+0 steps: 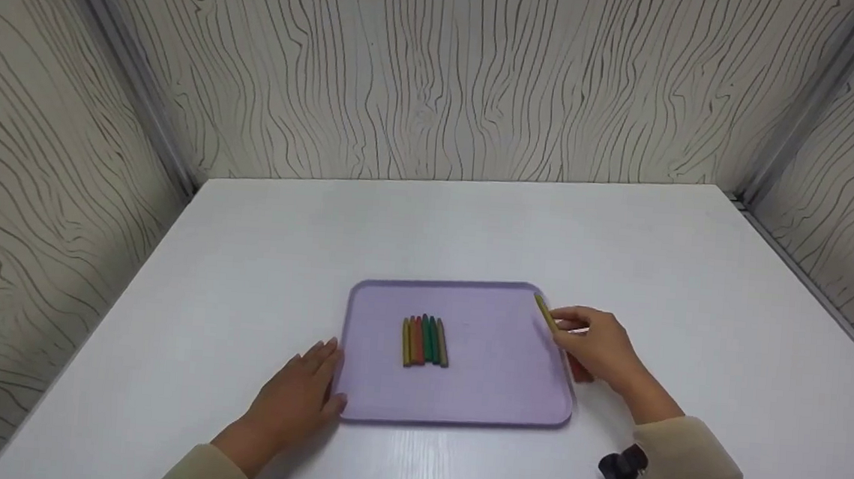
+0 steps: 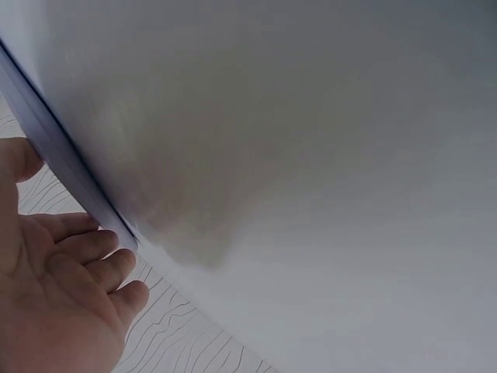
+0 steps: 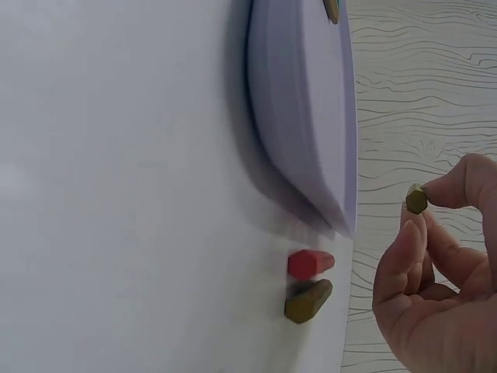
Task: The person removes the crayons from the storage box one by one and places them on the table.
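My right hand [image 1: 603, 349] pinches an olive-yellow crayon [image 1: 545, 313] between thumb and fingers, above the right rim of a lavender tray [image 1: 500, 372]. The right wrist view shows the crayon's six-sided end. Under that hand, a red crayon [image 3: 305, 264] and an olive-brown crayon [image 3: 307, 302] lie side by side on the table, just outside the tray. Several crayons [image 1: 425, 341] in yellow, red, green and brownish tones lie in a row on the tray, left of its middle. With fingers extended, my left hand [image 1: 294, 394] touches the tray's left edge near the front corner.
The tray sits on a white table [image 1: 427, 232]. Panels with a wood-grain pattern [image 1: 438, 75] stand behind it and at both sides. A small black device [image 1: 621, 467] is at my right sleeve.
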Available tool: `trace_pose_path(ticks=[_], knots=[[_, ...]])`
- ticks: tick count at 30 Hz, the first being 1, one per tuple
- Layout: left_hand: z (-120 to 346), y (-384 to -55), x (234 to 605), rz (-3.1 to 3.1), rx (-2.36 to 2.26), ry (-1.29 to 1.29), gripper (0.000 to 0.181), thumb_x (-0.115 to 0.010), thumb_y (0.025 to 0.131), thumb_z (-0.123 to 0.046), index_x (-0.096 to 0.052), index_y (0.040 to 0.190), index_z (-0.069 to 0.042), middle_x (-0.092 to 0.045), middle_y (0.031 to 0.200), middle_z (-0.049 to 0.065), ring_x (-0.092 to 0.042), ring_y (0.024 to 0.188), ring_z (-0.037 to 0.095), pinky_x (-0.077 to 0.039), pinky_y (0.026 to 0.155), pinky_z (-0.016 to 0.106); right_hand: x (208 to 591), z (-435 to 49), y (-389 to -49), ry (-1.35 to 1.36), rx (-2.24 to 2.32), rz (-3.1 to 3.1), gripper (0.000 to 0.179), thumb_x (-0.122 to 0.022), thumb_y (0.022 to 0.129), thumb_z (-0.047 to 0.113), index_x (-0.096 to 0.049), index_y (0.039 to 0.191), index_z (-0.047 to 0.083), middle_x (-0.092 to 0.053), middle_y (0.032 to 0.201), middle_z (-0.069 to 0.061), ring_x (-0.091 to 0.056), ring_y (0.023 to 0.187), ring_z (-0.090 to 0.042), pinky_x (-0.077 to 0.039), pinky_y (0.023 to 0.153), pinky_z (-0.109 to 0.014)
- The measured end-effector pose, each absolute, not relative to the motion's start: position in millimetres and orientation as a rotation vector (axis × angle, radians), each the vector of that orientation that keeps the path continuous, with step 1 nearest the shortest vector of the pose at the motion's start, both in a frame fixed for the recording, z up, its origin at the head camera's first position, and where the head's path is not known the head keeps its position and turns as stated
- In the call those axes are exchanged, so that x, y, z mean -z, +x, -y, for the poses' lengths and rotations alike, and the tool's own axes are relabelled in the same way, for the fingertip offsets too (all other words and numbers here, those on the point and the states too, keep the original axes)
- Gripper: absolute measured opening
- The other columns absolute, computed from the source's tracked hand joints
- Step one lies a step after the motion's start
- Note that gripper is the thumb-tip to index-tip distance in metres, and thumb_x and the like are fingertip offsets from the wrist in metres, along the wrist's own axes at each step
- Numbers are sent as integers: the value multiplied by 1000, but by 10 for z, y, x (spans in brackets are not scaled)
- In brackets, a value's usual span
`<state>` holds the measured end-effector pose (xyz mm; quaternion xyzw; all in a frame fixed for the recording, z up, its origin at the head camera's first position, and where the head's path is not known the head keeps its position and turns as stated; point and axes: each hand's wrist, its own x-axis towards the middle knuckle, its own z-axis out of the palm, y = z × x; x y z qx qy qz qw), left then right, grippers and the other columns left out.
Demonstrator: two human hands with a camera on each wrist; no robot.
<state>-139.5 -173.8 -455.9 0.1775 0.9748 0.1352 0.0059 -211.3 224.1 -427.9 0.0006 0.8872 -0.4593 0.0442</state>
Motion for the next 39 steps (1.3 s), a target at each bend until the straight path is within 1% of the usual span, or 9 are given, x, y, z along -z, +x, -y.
trace_pose_path(ticks=[5,10,12,15,19,22,27,35,39], knots=[[1736,-1392,4553,-3046,-431,551,63,-60,93,-30,-41,140,7,-38,147,19,-31,136,35,-26,110,51,4298,-2376,-2080,-11,1352,-2762,39,-66,88,16,-60,123,-2,-62,110,-17,-62,101,-32,-55,72,-31],[1738,-1386,4537,-3043,-443,555,63,-59,93,-30,-40,140,8,-38,146,20,-31,136,36,-26,110,51,4324,-2500,-2031,-12,1318,-2800,41,-68,88,19,-61,121,-3,-65,108,-16,-60,103,-35,-53,79,-38],[1741,-1383,4538,-3047,-440,558,63,-59,93,-30,-40,140,8,-38,146,20,-31,136,36,-26,110,51,4339,-2542,-2011,-11,1285,-2821,40,-67,88,18,-61,121,-4,-65,107,-16,-60,104,-36,-52,78,-38],[1749,-1381,4542,-3044,-442,561,63,-58,93,-30,-39,140,7,-37,147,20,-30,136,36,-25,110,52,4368,-2598,-1984,21,1259,-2819,39,-65,88,15,-61,121,-3,-65,107,-17,-59,102,-35,-52,71,-34],[1752,-1378,4545,-3037,-449,549,63,-57,94,-30,-38,142,7,-35,148,19,-28,137,36,-24,111,52,4412,-2660,-1957,65,1285,-2785,39,-61,85,8,-60,122,-4,-63,107,-17,-60,92,-27,-51,62,-28],[1749,-1381,4545,-3043,-435,546,63,-56,94,-30,-38,141,7,-35,148,18,-29,137,35,-24,111,51,4436,-2692,-1938,81,1298,-2775,39,-60,85,6,-60,122,-5,-63,106,-16,-60,82,-20,-52,59,-26],[1744,-1377,4540,-3047,-428,545,63,-57,94,-30,-39,141,7,-36,148,18,-30,137,35,-25,111,51,4450,-2718,-1908,126,1298,-2740,38,-61,85,7,-59,121,-6,-63,105,-16,-60,74,-15,-54,59,-28],[1741,-1372,4535,-3049,-427,553,62,-58,93,-30,-40,140,7,-37,147,19,-31,136,36,-25,110,52,4459,-2745,-1871,173,1266,-2702,37,-62,88,9,-59,121,-7,-65,102,-12,-58,77,-15,-53,61,-28],[1735,-1369,4533,-3048,-440,564,63,-59,93,-30,-40,140,8,-37,147,19,-31,136,36,-26,110,52,4473,-2743,-1852,189,1259,-2696,36,-64,88,10,-59,120,-7,-65,99,-10,-58,75,-15,-52,60,-27]])
